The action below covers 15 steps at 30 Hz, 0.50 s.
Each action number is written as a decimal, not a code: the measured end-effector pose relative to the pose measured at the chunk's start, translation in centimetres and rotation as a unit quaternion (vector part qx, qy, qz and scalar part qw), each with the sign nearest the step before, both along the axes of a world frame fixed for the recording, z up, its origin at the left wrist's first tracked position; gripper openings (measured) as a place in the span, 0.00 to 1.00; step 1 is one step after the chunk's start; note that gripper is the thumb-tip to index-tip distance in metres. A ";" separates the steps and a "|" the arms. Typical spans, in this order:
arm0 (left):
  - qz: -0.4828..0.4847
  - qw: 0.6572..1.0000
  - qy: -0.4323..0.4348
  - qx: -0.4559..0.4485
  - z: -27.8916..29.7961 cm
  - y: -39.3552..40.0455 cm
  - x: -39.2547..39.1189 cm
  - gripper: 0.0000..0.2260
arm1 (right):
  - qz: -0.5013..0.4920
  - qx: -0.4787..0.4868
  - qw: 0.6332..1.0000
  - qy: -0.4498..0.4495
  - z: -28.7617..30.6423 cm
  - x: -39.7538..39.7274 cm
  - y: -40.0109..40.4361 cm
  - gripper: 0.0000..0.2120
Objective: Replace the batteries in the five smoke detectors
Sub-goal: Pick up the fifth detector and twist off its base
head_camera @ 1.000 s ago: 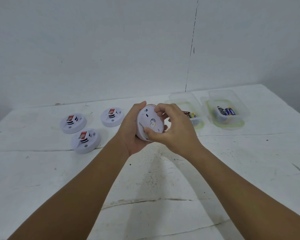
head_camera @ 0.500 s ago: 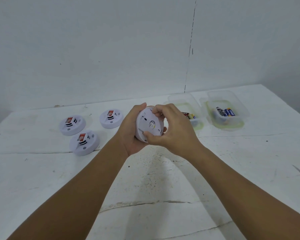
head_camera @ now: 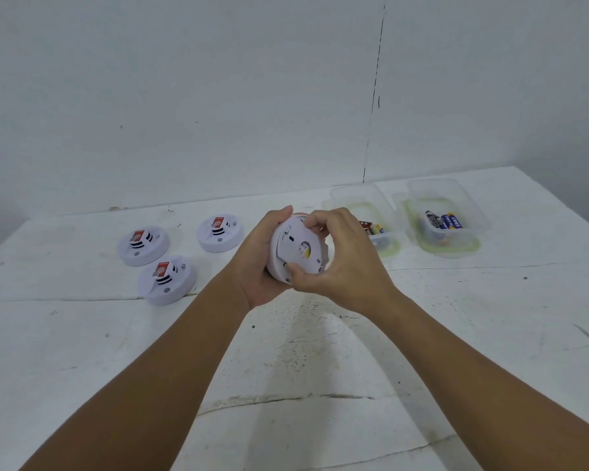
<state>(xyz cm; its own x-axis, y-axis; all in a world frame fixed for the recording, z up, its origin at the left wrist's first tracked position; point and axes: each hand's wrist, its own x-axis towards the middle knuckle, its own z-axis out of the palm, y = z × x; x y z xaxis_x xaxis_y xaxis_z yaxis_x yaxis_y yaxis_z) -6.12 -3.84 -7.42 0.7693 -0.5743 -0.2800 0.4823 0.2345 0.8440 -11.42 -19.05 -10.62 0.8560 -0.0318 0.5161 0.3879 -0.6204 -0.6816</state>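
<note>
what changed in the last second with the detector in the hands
Little changed. The right hand shifted its fingers a bit round the back plate of the round white smoke detector, as if twisting it; the left hand kept cupping it. The three white detectors on the table and two clear plastic battery tubs stayed put.

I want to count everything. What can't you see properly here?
- Fifth smoke detector: head view shows four; right hand may hide more.
- Held detector: left hand covers its front.
- Left tub: right hand hides some contents.
- Battery labels: too small.
</note>
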 end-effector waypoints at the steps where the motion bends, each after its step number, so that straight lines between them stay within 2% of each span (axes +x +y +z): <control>1: 0.002 1.000 0.000 0.007 -0.1 0.0 0.0 0.17 | 0.002 0.010 1.000 0.013 -0.1 -0.1 -0.1 0.30; 5: -0.001 1.000 -0.001 0.020 -0.1 -0.1 0.0 0.17 | 0.020 0.031 0.998 0.051 0.1 -0.4 -0.4 0.29; 9: 0.009 1.000 0.016 0.002 0.1 -0.2 0.1 0.17 | -0.001 -0.027 0.999 0.017 0.1 -0.4 -0.9 0.33; 15: 0.073 0.997 0.035 -0.022 -0.1 0.3 0.9 0.15 | -0.028 0.009 1.000 -0.007 -1.6 -0.8 -1.4 0.31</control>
